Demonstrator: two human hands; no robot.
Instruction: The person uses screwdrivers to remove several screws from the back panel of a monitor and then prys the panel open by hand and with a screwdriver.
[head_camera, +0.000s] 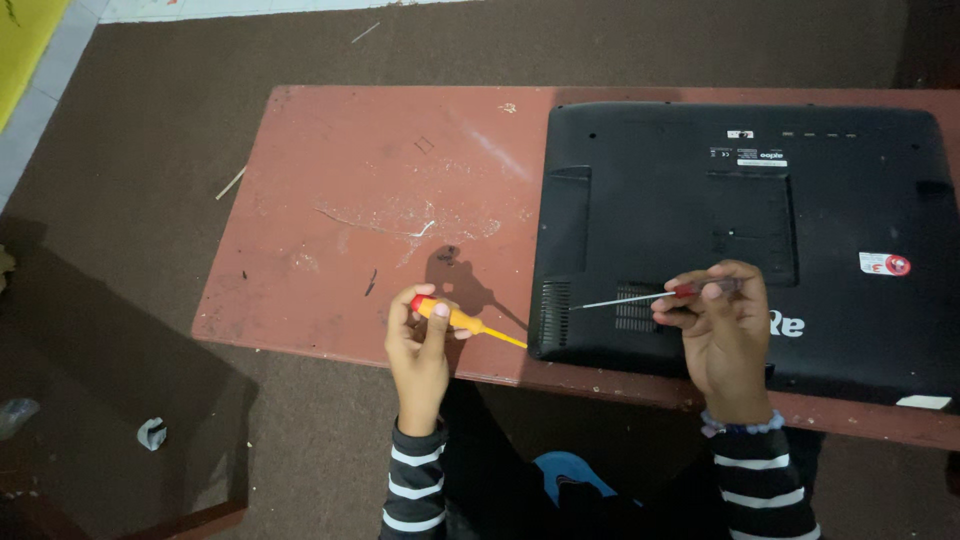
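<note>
a small screwdriver with a yellow handle, red end cap and thin yellow shaft (462, 320) is pinched between the thumb and fingers of the left hand (418, 345), which is closed around its handle. the tool lies nearly level over the front part of the table, its tip pointing right and ending just at the lower left corner of a black plastic laptop turned upside down (740, 240); whether the tip touches the case cannot be told. a second slim screwdriver with a red handle and bare metal shaft (640, 297) is gripped in the closed fingers of the right hand (722, 335), which hovers over the laptop's underside. its shaft points left, the tip reaching just above a small ribbed vent near the left edge of the case. a pale beaded bracelet (742, 427) is worn on the right wrist, and both forearms are covered by black-and-white striped sleeves (415, 490).

the laptop rests on the right half of a worn reddish-brown low table (340, 200) (its surface scratched and marked with pale residue). the table stands on a dark brown carpet (150, 130), where a crumpled white scrap (151, 433) lies well to the left.
</note>
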